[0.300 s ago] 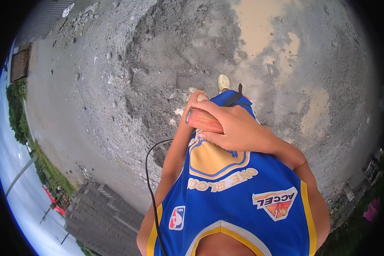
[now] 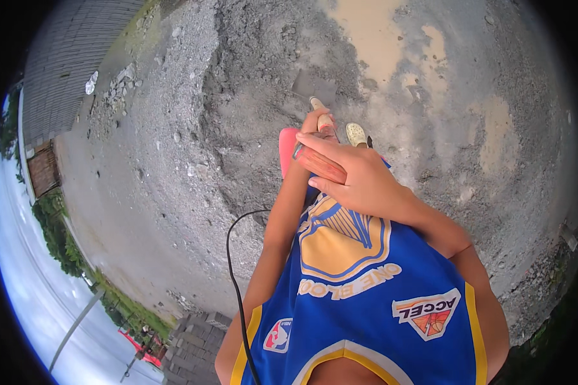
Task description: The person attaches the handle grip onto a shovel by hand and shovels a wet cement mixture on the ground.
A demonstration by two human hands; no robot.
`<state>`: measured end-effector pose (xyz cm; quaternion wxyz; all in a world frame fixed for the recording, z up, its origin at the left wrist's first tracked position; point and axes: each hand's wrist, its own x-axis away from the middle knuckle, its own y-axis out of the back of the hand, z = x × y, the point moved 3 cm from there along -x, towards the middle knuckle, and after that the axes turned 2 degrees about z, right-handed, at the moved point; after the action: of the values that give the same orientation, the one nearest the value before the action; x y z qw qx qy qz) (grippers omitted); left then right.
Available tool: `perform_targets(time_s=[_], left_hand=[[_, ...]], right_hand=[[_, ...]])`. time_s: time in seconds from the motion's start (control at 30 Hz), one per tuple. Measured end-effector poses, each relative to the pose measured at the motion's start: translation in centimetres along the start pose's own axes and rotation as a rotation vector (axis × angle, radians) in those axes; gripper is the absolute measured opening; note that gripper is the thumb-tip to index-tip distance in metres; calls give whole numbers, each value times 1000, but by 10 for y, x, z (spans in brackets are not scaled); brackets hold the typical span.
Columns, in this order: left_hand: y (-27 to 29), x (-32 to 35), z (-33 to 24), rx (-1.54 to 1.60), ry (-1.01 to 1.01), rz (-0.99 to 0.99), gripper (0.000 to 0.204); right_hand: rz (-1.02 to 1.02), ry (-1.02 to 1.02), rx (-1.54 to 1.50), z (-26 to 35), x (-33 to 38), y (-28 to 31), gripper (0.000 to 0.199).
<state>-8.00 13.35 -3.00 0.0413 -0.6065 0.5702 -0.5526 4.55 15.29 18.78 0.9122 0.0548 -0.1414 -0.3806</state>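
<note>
A shovel with a reddish wooden handle (image 2: 322,165) slants away from my body, its flat grey blade (image 2: 315,87) down at the wet grey gravel (image 2: 257,96). Farther along the shaft, my left hand (image 2: 315,120) is closed round it, partly hidden by the right. My right hand (image 2: 365,179) wraps the near end of the handle, thumb underneath and fingers over the top. Just past the hands shows a pale clog (image 2: 356,134) on one foot. A pink thing (image 2: 288,151), whose kind I cannot make out, shows beside my left forearm.
Muddy puddles (image 2: 372,38) lie ahead and to the right. Loose stones (image 2: 123,83) and a corrugated grey sheet structure (image 2: 64,77) are at far left. Stacked grey paving blocks (image 2: 192,350) stand at lower left. A black cable (image 2: 230,256) hangs beside my left arm.
The view has swung, and both hands with the shovel appear farther right. The pink thing now shows beside my left forearm. My hold on the shovel looks the same.
</note>
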Motion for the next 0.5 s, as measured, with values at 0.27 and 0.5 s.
perform_targets(time_s=[0.27, 0.5], left_hand=[[59, -117, -128, 258, 352, -184, 17], [126, -180, -222, -30, 482, -3, 24]], right_hand=[[-267, -112, -133, -9, -179, -33, 61], [-653, -256, 12, -5, -323, -58, 57]])
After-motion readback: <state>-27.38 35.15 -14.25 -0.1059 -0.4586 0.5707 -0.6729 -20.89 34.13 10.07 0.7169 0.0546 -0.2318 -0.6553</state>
